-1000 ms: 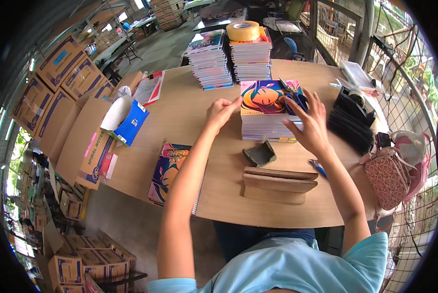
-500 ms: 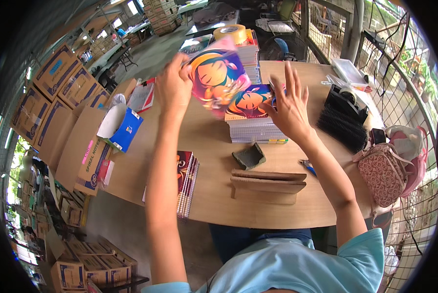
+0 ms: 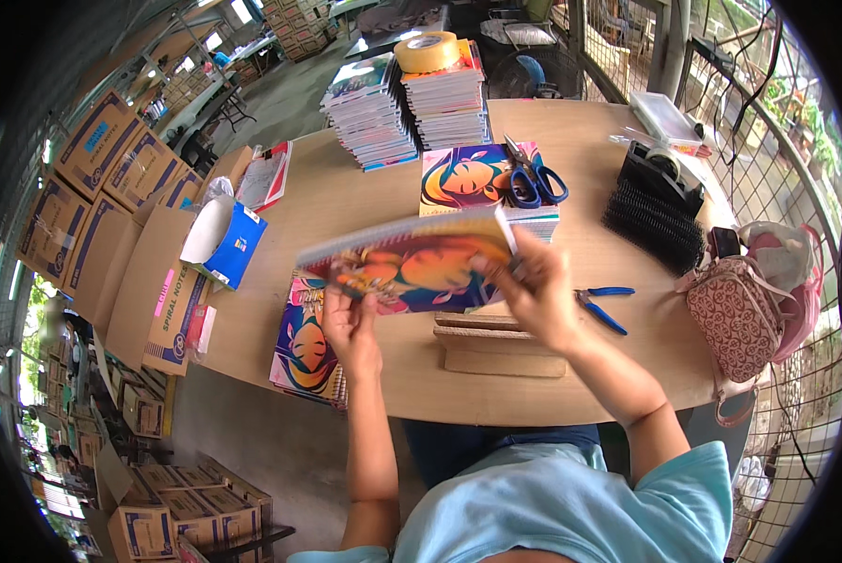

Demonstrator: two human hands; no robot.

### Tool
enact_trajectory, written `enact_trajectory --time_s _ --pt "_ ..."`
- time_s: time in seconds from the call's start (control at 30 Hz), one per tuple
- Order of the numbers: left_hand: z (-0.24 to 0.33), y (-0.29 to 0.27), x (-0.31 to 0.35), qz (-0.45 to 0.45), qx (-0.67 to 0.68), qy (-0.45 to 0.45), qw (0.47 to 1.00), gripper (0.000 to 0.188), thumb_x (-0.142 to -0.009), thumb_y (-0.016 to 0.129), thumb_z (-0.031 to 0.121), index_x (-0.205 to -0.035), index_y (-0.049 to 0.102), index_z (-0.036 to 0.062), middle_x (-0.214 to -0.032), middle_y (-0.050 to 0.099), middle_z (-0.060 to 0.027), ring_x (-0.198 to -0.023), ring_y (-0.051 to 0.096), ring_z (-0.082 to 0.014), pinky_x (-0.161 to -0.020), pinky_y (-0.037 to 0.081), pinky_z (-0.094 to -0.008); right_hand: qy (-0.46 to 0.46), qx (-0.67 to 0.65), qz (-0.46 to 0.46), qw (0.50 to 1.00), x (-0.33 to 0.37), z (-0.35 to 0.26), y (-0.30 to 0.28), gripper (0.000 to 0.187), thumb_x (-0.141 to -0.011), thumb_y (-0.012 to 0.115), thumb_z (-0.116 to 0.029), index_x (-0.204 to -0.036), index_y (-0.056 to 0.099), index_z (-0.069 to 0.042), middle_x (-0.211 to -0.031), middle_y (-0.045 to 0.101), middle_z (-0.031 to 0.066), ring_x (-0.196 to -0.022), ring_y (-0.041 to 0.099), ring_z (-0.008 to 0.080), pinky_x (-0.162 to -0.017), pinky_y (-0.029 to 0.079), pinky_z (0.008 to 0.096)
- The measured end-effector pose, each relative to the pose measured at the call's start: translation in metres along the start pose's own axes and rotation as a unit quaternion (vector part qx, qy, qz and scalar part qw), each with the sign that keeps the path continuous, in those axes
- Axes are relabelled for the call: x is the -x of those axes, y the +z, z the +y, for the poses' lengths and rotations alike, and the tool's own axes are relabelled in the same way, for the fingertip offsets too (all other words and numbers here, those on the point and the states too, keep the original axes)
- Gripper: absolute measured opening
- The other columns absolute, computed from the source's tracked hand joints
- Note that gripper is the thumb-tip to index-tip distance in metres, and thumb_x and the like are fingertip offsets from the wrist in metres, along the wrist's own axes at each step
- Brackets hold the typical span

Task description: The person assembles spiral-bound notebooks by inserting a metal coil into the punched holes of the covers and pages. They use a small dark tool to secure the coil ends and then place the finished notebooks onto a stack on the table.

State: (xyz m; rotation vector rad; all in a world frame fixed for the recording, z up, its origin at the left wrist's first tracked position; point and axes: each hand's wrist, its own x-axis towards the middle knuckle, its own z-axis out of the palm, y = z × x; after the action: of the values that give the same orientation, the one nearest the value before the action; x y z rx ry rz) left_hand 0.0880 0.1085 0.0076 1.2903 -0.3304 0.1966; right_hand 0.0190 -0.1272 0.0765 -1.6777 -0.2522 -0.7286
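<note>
A spiral notebook (image 3: 412,272) with a colourful illustrated cover, slightly blurred, is held tilted above the table between my two hands. My left hand (image 3: 353,336) grips its lower left part, and my right hand (image 3: 541,289) is closed on its right end. Just below and left of it lies a low pile of similar notebooks (image 3: 306,347). Beyond it stands a stack of the same kind (image 3: 459,178), with blue-handled scissors (image 3: 536,183) resting on top. Folded cardboard (image 3: 501,352) lies under my right hand's side, beside blue-handled pliers (image 3: 607,308).
Tall notebook stacks (image 3: 374,117) stand at the back, one topped by a tape roll (image 3: 428,52). To the right are a black tape dispenser (image 3: 663,183), black spiral coils (image 3: 654,235) and a pink patterned bag (image 3: 735,324). Cartons (image 3: 163,291) and a blue box (image 3: 241,249) stand left.
The notebook has come from over the far stack down toward me and tilted. My right hand has left the stack and taken hold of the notebook's right end.
</note>
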Motion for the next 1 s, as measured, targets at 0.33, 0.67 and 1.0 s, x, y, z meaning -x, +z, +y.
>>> enact_trajectory --time_s 0.33,0.67,1.0 --pt "-0.044 -0.033 0.024 0.066 0.026 -0.023 0.997 0.067 -0.089 0.067 -0.005 -0.148 0.035 0.0000 -0.144 0.048 -0.0144 -0.125 0.052 -0.0180 -0.103 0.044 -0.0298 0.007 0.089 -0.062 0.994 0.026 0.002 0.023 0.012 -0.087 0.071 -0.006 -0.093 0.064 0.000 -0.070 0.059 0.0159 -0.056 0.054 0.0268 -0.054 0.045 0.0354" --pt "-0.062 0.059 0.092 -0.140 -0.058 0.019 0.988 0.079 -0.099 0.056 0.038 -0.155 0.014 0.0012 -0.158 0.025 -0.0204 -0.145 0.026 -0.0313 -0.119 0.018 -0.0418 0.126 0.318 0.058 0.938 0.137 0.037 -0.077 0.054 -0.092 0.064 -0.018 -0.140 0.046 -0.001 -0.141 0.044 0.0225 -0.132 0.041 0.0395 -0.110 0.034 0.0469" --pt "-0.020 0.068 0.097 0.013 -0.228 0.194 0.954 0.083 -0.091 0.068 0.033 -0.151 0.022 0.0001 -0.155 0.023 -0.0195 -0.144 0.020 -0.0337 -0.117 0.014 -0.0518 0.191 0.635 0.036 0.747 0.040 0.154 -0.204 0.029 -0.078 0.075 -0.026 -0.095 0.067 -0.004 -0.113 0.053 0.0123 -0.107 0.052 0.0312 -0.081 0.046 0.0469"
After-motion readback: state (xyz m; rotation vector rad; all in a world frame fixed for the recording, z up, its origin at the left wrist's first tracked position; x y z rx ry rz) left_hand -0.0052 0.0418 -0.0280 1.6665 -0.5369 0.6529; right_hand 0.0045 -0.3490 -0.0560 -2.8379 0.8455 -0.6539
